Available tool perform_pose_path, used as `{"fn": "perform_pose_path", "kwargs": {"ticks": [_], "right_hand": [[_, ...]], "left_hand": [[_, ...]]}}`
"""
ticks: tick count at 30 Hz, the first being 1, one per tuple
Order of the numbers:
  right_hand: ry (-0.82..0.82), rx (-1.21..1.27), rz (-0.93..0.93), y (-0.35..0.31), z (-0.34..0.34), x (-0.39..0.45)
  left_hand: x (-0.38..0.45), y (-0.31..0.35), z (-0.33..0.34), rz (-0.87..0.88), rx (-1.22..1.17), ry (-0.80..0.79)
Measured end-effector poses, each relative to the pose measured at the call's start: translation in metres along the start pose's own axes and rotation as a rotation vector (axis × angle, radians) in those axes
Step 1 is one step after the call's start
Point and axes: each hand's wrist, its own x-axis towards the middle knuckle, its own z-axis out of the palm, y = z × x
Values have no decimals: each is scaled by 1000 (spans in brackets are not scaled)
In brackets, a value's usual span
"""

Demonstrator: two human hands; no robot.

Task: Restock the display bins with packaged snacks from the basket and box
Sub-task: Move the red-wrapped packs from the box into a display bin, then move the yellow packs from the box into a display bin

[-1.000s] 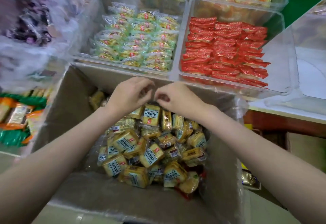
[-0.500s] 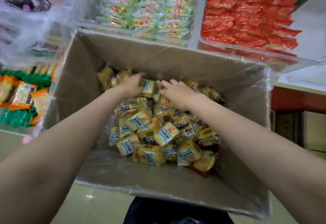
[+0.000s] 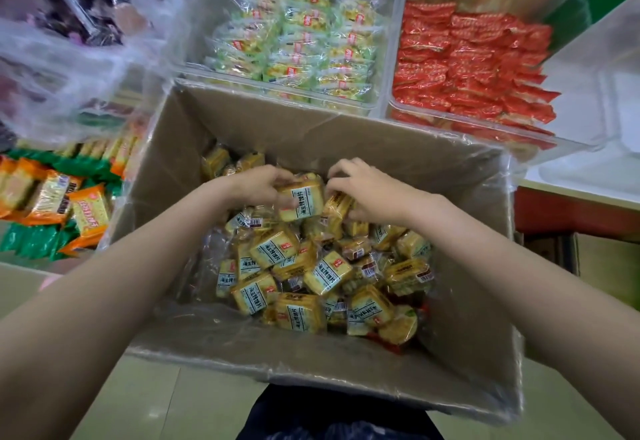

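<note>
A cardboard box (image 3: 242, 128) lined with clear plastic stands in front of me, holding several yellow snack packets (image 3: 311, 273). Both hands are down inside it at the far side of the pile. My left hand (image 3: 259, 185) grips a yellow packet (image 3: 304, 199) with its label facing up. My right hand (image 3: 367, 187) curls its fingers round yellow packets (image 3: 337, 206) next to it. Beyond the box are clear display bins: one with green-and-yellow packets (image 3: 298, 48), one with red packets (image 3: 474, 65).
On the left lie orange and green packets (image 3: 52, 204) under a loose clear plastic bag (image 3: 79, 59). A white counter (image 3: 588, 180) sits at the right, with another carton (image 3: 609, 266) below it. Pale floor tiles show at the bottom.
Both hands went from above the box's far rim down into the pile and closed on yellow packets. The view has tilted down toward the box.
</note>
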Motion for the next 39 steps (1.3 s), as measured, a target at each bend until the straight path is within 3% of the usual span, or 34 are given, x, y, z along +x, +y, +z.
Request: {"fn": "perform_pose_path", "kwargs": {"ticks": [4,9,12,17,19,22,25,27,30,34,36,39], "right_hand": [[-74,-24,-29,-4,-18,-10],[-104,52,-50,-14,-32,-14],[-212,2,-36,-16,-28,-10],[-254,291,31,-20,-1,-12],[-292,337,83,-12,9,-20],[-344,355,172,-2,19,-31],[-300,394,242,7,22,-39],[-265,411,258,10,22,-40],[-186,532,281,13,23,-43],[-37,847,259,16,18,-51],[40,1064,228,17,12,-58],[34,1428,212,21,2,-66]], "left_hand": [[-14,9,-4,-23,-95,-125],[-18,20,-1,-5,-122,-134],[-21,28,3,40,-246,-165],[-29,24,18,20,-470,-17],[-27,12,29,-16,-258,98],[-21,-3,52,-49,320,-5],[-15,0,67,-49,547,39],[-12,3,66,-44,565,74],[-12,7,49,-27,338,60],[-33,18,17,12,-194,87],[-43,19,6,8,-427,58],[-52,18,-3,11,-593,2]]}}
